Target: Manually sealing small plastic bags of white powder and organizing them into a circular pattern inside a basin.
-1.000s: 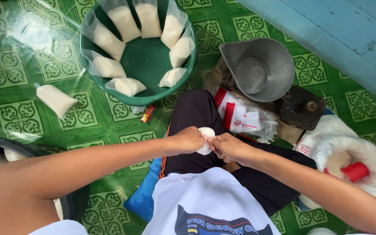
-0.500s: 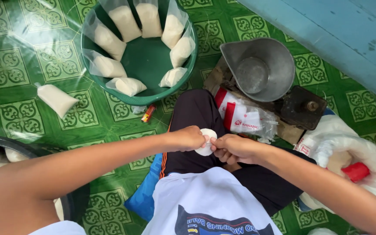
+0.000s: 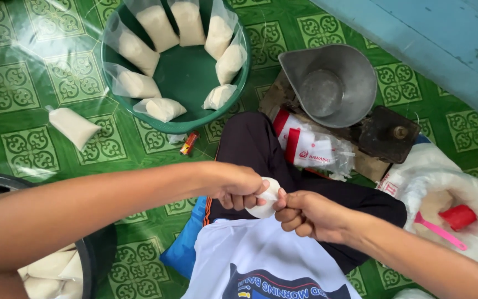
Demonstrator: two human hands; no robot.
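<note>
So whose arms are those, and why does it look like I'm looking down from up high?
The camera sits on a person's head and looks down, so you see what they see. The two arms are theirs. The left hand and the right hand both pinch a small white bag over their lap. The person sits on a green patterned floor. In front is a green basin with filled bags leaning round its inside. One more bag lies on the floor beside it. To the right is a metal scoop pan, and a big white sack with a red cup in it.
</note>
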